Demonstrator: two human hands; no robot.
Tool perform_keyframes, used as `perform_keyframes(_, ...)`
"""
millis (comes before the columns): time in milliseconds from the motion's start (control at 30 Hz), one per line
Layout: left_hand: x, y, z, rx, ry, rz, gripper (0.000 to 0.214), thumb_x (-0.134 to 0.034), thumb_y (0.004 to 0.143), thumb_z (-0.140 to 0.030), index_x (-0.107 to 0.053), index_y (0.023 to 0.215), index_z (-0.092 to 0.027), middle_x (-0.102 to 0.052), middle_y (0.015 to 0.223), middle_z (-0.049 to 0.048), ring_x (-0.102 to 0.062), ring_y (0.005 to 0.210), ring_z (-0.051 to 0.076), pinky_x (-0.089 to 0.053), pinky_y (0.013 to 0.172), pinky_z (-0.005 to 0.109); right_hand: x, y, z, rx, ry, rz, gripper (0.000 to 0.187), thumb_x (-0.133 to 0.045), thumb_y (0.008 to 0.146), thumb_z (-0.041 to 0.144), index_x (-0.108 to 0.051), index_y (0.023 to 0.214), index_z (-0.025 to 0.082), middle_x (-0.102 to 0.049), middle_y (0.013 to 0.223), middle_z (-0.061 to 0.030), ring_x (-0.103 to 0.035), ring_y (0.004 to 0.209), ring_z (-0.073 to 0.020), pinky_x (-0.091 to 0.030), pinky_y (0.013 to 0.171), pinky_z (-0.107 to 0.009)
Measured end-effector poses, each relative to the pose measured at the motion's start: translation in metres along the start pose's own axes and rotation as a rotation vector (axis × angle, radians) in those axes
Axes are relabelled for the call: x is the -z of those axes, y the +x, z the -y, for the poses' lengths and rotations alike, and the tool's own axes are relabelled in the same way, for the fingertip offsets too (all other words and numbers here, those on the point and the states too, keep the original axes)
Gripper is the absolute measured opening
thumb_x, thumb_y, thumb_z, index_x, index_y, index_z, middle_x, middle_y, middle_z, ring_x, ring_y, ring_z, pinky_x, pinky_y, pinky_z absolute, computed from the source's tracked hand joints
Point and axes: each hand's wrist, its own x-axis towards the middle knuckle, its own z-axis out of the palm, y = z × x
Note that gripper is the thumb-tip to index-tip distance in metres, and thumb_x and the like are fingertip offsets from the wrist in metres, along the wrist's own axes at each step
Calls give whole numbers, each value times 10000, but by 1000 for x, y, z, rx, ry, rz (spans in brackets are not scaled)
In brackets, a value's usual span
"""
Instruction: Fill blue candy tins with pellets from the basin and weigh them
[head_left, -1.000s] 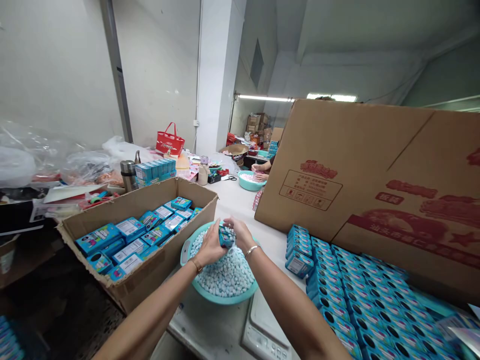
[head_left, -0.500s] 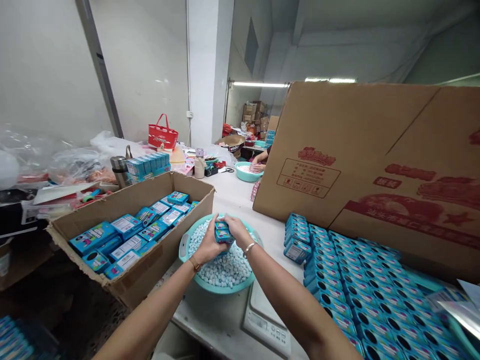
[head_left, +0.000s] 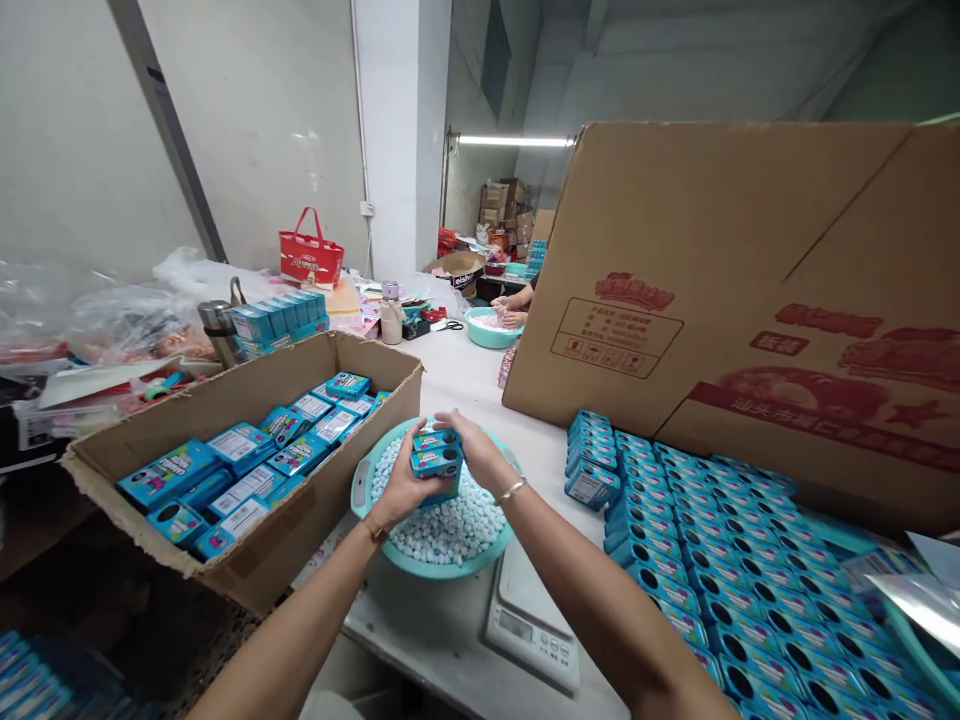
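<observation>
Over a turquoise basin [head_left: 442,571] heaped with small pale-blue candies [head_left: 448,530], I hold a few small blue candy boxes [head_left: 436,462] side by side. My left hand [head_left: 403,485] is wrapped round their left side, thumb across the near face. Against their right and far side rests my right hand [head_left: 476,450], with the fingers curved over the far edge and partly hidden. The boxes are tilted toward me, showing printed faces and a dark round spot.
Left of the basin stands an open carton [head_left: 262,560] of blue boxes. A white scale [head_left: 531,625] sits at its right. Rows of blue boxes [head_left: 720,570] fill the right side before a large cardboard box [head_left: 720,260]. Beyond, another person's hands [head_left: 514,308] are over a second basin [head_left: 491,336].
Both hands have shifted slightly left with the blue boxes, whose fronts now show more fully. The view has also moved a little. The other person's hands have changed position over their basin.
</observation>
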Motion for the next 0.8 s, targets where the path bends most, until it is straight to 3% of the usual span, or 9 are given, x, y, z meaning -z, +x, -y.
perform_keyframes(67,-2,-9,-16,-12,-12,31,968,-797,597,-243,-297,1425,-251,-490,1370,95,-568,1165,304,-472,997,449,24,-11,14,-29,91,-10,429,-562,805,579,-711,976,215,-705,1006,-71,-609,975,-233,-432,839,-349)
perform_keyframes(167,-15,-25,-46,-47,-9,100,994,-825,592,-234,-300,1436,-272,-478,1382,75,-533,1206,330,-442,1032,456,69,-40,40,28,173,-146,337,-601,801,512,-703,930,218,-701,996,-76,-612,1009,-244,-440,865,-364)
perform_keyframes(267,-46,-42,-67,-57,-81,201,1030,-834,593,-243,-270,1453,-289,-488,1366,75,-536,1200,342,-445,1026,470,104,-87,58,75,169,-177,281,-663,776,460,-701,922,223,-706,975,-73,-630,972,-243,-455,852,-368)
perform_keyframes(333,-73,-54,-67,-19,-183,275,1024,-828,608,-246,-254,1454,-299,-490,1354,82,-555,1178,337,-466,999,470,119,-125,58,108,199,-216,277,-663,790,459,-700,940,229,-708,992,-65,-631,976,-229,-460,857,-358)
perform_keyframes(467,-127,-78,-39,123,-355,401,994,-815,635,-209,-246,1440,-335,-522,1296,73,-605,1105,292,-506,943,438,138,-192,30,131,320,-426,258,-661,806,463,-699,934,241,-707,1000,-43,-625,998,-201,-463,871,-334)
perform_keyframes(567,-152,-88,-8,161,-347,426,982,-819,632,-184,-269,1432,-332,-509,1307,80,-598,1114,274,-499,960,418,151,-223,-1,107,381,-625,253,-687,784,469,-702,889,240,-698,967,-32,-620,983,-190,-467,852,-320)
perform_keyframes(667,-161,-88,19,140,-231,428,909,-800,666,-188,-298,1413,-316,-472,1344,91,-564,1166,267,-462,1013,419,158,-239,-25,50,369,-734,266,-705,766,473,-700,890,237,-689,983,-41,-608,1010,-205,-461,869,-342)
perform_keyframes(800,-158,-83,44,-1,-27,442,652,-744,718,-172,-454,1296,-256,-464,1331,112,-496,1247,286,-376,1084,467,161,-248,-35,-27,314,-758,288,-698,767,479,-695,919,234,-676,1024,-58,-590,1056,-230,-452,887,-366)
